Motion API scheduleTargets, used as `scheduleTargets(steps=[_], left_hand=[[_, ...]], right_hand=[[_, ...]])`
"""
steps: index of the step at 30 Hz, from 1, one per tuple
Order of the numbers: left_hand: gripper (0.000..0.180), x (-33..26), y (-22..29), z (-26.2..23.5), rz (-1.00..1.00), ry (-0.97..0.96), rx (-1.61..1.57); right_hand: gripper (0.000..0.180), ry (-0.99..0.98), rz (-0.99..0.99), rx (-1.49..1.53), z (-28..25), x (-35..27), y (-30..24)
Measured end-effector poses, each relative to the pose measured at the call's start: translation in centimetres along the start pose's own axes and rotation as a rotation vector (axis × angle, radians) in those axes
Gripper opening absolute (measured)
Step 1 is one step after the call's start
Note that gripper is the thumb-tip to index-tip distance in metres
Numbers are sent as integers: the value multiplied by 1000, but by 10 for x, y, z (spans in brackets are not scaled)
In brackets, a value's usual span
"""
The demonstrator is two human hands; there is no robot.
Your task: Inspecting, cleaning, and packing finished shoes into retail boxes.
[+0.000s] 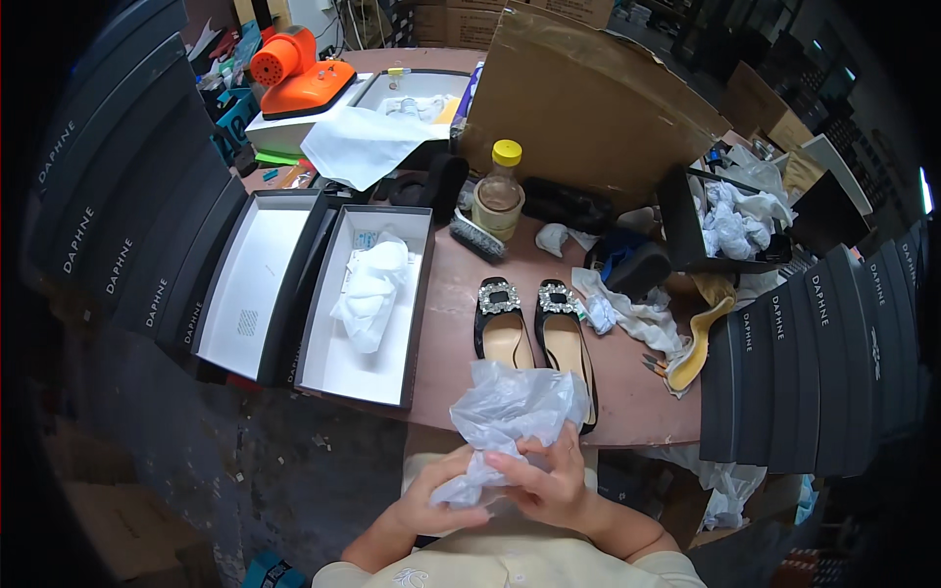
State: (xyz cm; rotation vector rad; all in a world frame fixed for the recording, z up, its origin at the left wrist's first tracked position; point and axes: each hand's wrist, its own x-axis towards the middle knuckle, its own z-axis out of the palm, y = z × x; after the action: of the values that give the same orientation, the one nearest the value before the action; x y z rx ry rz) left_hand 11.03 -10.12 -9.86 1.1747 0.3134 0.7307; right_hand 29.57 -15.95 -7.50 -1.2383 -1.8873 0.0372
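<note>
White, thin, crumpled sheet (520, 400), paper or film, cannot tell which. You have it in 2 hands: your left hand (443, 492) closes around the gathered lower end, your right hand (551, 478) grips it between thumb and bent fingers. Low, close hold in front of your body, probably to bunch loose material; the upper part billows out ahead of the grip.

Just beyond the grip: 2 black shoes, left shoe (503, 335) and right shoe (563, 335), side by side on the table (446, 343), jewelled toes pointing away from you. Likely set there so heel openings stay within easy reach.

Left of the grip, a little farther: open white-lined box (333, 377) with a white bundle (372, 299) in it, a 2nd open box (267, 245) beside it. Lids off, presumably for quick access.

Ahead, past the shoes: brush (477, 238), then a yellow-capped bottle (500, 191). Farther, a cardboard sheet (588, 108) on edge, perhaps a screen; orange machine (306, 80) far left.

Hard to make out: the sheet hides the left shoe's heel and part of the right's; whether it touches them, cannot tell. Some of your left fingers are lost behind the folds. The bundle's contents don't show. Cardboard blocks what lies behind; the picture's rim goes black.
</note>
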Motion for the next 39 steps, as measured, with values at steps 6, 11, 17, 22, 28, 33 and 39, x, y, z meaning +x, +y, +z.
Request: scheduleTargets(steps=[6,11,17,22,28,33,39], left_hand=[[36,4,-21,-8,-211,162,-416],[14,18,6,-34,228,795,356],[11,-22,37,-103,506,1182,950],[19,-51,34,-126,492,1448,1119],[37,-81,8,-142,506,1582,891],[48,-44,-12,-101,658,1616,85],[62,-49,-58,-56,299,1208,-719]], right_hand=[[39,95,197,562,-11,-12,21],[35,843,742,948,-102,-21,86],[34,1156,33,-436,-264,59,224],[27,1188,44,-609,-248,180,212],[26,893,-353,-1183,-253,228,250],[63,27,-412,-1098,-63,244,204],[46,-342,-208,-14,70,182,110]])
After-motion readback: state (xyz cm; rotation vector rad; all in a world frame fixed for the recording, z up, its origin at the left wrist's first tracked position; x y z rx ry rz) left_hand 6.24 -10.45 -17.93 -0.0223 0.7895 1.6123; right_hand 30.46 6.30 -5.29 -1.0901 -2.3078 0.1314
